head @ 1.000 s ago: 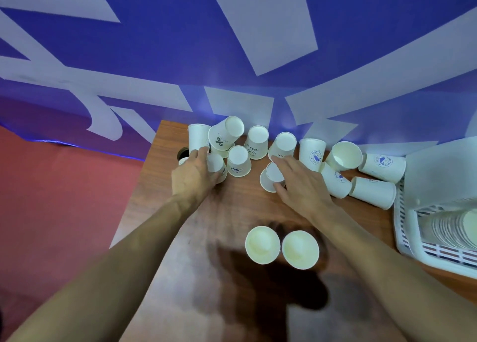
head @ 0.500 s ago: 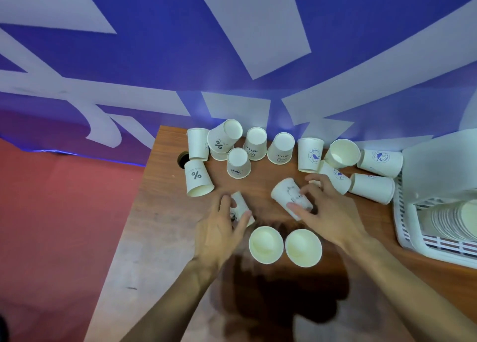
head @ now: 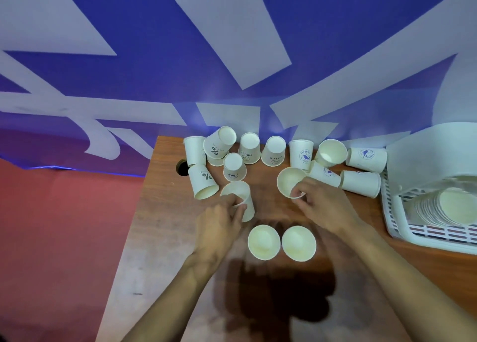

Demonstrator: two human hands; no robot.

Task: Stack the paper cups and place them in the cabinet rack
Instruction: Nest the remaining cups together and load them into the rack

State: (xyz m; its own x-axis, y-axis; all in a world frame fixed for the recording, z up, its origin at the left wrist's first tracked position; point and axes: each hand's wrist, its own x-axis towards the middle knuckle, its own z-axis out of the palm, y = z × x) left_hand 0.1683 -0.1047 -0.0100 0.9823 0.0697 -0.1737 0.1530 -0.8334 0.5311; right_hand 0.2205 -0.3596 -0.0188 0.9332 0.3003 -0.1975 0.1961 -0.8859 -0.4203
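**While each of the hands holds a cup, nothing is nested yet**

Because two cups stand mouth-up closest to the person, the near-left cup [head: 263, 242] and the near-right cup [head: 298, 243], just beside each other and both showing bare insides, they look like the bases for stacking.

Just beyond them, the left hand [head: 219, 224] curls its fingers round the wall of a tilted cup [head: 238, 193]. The right hand [head: 326, 207] pinches a second held cup [head: 288, 181] at its rim, the mouth turned toward the camera and nothing inside.

The likely slip is crushing: these thin paper walls may buckle under a tight pinch, and a dented rim jams instead of sliding home. A cup lowered at a tilt could tip its base cup over, and either wrist may knock the near pair.

Farther off, loose cups [head: 249, 148] crowd the back of the surface [head: 165, 212], some upended, some on their sides and free to roll. At the right edge, the white rack [head: 395, 220] already holds a long nested stack [head: 438, 206] lying on its side.
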